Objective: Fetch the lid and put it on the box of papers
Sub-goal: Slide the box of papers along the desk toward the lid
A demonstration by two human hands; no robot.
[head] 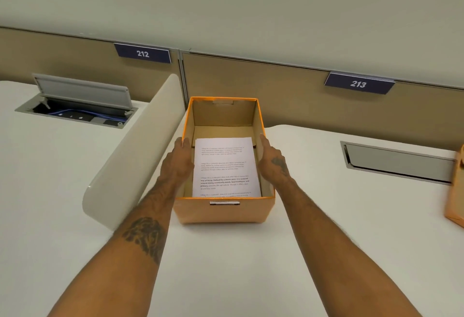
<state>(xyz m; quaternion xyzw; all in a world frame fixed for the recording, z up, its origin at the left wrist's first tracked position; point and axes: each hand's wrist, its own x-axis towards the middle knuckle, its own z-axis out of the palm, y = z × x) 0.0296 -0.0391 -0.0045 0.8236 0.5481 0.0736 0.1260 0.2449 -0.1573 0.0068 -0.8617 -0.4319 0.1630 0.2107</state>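
An open orange cardboard box (221,212) stands on the white desk in the middle of the view. A stack of printed white papers (224,166) lies inside it. My left hand (178,161) lies flat against the box's left wall and my right hand (272,158) against its right wall, so both hands hold the box between them. An orange object (455,201), perhaps the lid, shows only partly at the far right edge of the desk.
A curved cream divider (130,156) rises just left of the box. Beyond it, the neighbouring desk has an open cable hatch (82,100). A shut cable hatch (399,163) sits in the desk at right. Tan partition panels carry signs 212 (143,53) and 213 (358,83).
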